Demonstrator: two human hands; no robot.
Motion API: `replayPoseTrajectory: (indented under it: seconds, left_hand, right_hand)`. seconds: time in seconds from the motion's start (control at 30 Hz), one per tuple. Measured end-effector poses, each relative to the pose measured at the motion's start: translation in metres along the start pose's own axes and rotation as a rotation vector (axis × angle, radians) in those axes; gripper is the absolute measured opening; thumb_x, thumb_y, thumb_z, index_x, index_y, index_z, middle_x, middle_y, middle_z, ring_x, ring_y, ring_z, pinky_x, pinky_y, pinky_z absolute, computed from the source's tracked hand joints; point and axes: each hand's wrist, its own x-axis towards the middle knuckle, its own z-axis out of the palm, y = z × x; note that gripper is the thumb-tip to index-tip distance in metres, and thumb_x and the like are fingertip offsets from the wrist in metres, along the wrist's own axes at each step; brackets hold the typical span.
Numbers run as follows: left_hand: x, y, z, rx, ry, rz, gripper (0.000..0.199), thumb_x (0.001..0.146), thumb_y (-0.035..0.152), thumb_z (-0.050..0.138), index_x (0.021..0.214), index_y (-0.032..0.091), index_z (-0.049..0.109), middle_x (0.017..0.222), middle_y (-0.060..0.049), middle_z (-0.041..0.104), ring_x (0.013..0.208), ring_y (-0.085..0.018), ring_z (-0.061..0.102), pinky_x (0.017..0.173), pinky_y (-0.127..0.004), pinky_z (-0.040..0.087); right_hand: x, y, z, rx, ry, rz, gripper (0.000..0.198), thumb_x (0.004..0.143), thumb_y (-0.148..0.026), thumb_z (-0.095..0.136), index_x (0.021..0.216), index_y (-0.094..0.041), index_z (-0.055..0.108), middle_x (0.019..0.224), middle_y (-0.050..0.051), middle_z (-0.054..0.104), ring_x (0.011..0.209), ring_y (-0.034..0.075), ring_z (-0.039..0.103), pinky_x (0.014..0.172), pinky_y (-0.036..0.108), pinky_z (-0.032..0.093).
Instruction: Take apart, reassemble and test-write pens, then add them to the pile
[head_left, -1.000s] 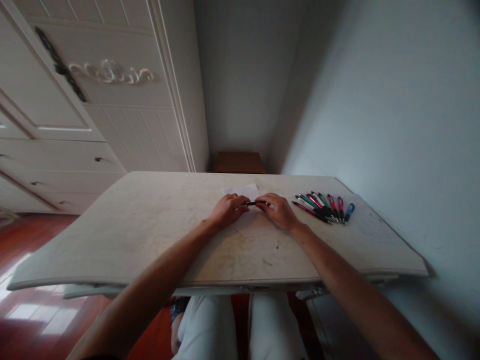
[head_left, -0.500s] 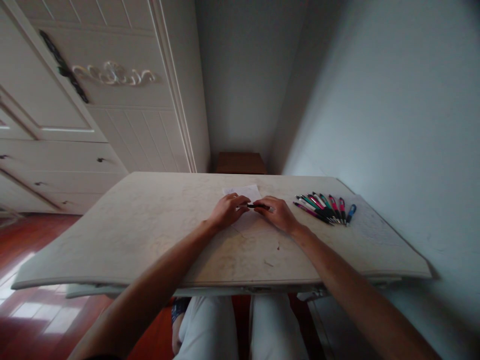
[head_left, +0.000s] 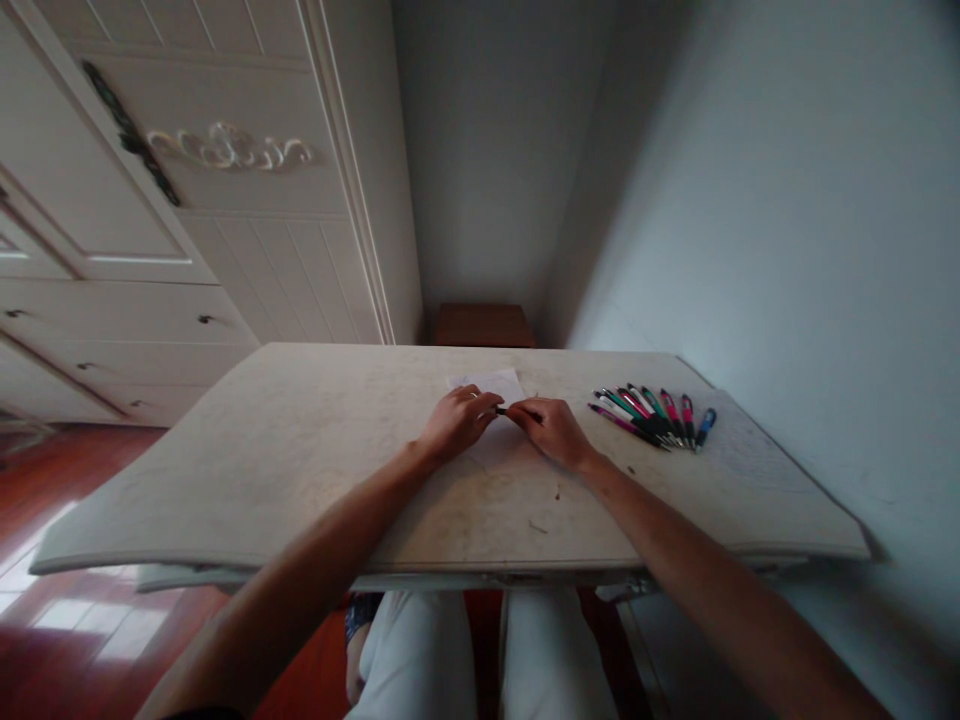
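Over a sheet of white paper near the table's middle, my left hand and my right hand meet at a slim dark pen. The left fingers pinch one end of it. On the other end the right thumb and fingers are closed. Only a short dark stretch shows between the fingertips; the rest is covered by my hands. To the right of my right hand, several pens lie fanned out, with pink, green, white, purple and black barrels.
A short blue pen ends the fan at the right, beside a scribbled patch on the pale table. Small dark crumbs lie near the front edge. A wall borders the right side; a white cabinet stands left.
My fingertips have drawn closer together, so less of the pen shows between them. The right fingers are more tightly closed. The fanned pens lie as before.
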Motion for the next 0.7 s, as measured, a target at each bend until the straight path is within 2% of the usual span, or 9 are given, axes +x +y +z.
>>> replayPoseTrajectory:
  seconds: [0.2, 0.37, 0.57, 0.63, 0.7]
  left_hand:
    - [0.003, 0.005, -0.005, -0.008, 0.005, 0.010, 0.032, 0.087, 0.025, 0.063, 0.118, 0.020, 0.060, 0.101, -0.009, 0.069, 0.096, -0.022, 0.062, 0.089, -0.037, 0.046]
    - [0.005, 0.005, -0.010, 0.011, 0.084, -0.086, 0.042, 0.085, 0.034, 0.065, 0.123, 0.020, 0.056, 0.114, -0.011, 0.066, 0.108, -0.026, 0.058, 0.095, -0.041, 0.043]
    - [0.004, -0.004, -0.012, 0.005, 0.135, -0.124, 0.054, 0.083, 0.049, 0.064, 0.125, 0.016, 0.054, 0.124, -0.014, 0.060, 0.119, -0.028, 0.052, 0.101, -0.042, 0.040]
    - [0.004, -0.006, -0.011, -0.032, 0.216, -0.201, 0.048, 0.088, 0.048, 0.057, 0.122, 0.013, 0.055, 0.124, -0.016, 0.059, 0.116, -0.028, 0.053, 0.100, -0.042, 0.041]
    - [0.006, -0.007, -0.010, -0.138, 0.279, -0.317, 0.043, 0.091, 0.047, 0.052, 0.115, 0.012, 0.058, 0.112, -0.015, 0.064, 0.102, -0.025, 0.060, 0.091, -0.040, 0.046]
  right_hand:
    - [0.001, 0.002, -0.002, 0.014, 0.038, 0.036, 0.031, 0.093, -0.038, 0.053, 0.082, -0.019, 0.075, 0.080, 0.006, 0.074, 0.071, 0.019, 0.065, 0.068, 0.029, 0.046]
    - [0.002, 0.003, -0.003, 0.024, 0.087, 0.060, 0.032, 0.092, -0.039, 0.053, 0.081, -0.019, 0.074, 0.074, 0.004, 0.072, 0.068, 0.019, 0.064, 0.066, 0.029, 0.046]
    - [0.003, 0.005, -0.007, -0.013, 0.153, 0.086, 0.034, 0.092, -0.039, 0.052, 0.076, -0.018, 0.072, 0.070, 0.004, 0.069, 0.067, 0.019, 0.063, 0.065, 0.029, 0.046]
    - [0.003, 0.006, -0.009, -0.013, 0.195, 0.085, 0.033, 0.092, -0.040, 0.052, 0.078, -0.017, 0.072, 0.072, 0.005, 0.069, 0.067, 0.019, 0.063, 0.065, 0.028, 0.046]
    - [0.002, 0.006, -0.012, -0.014, 0.220, 0.066, 0.034, 0.092, -0.041, 0.051, 0.081, -0.017, 0.072, 0.074, 0.005, 0.069, 0.068, 0.019, 0.063, 0.066, 0.029, 0.047]
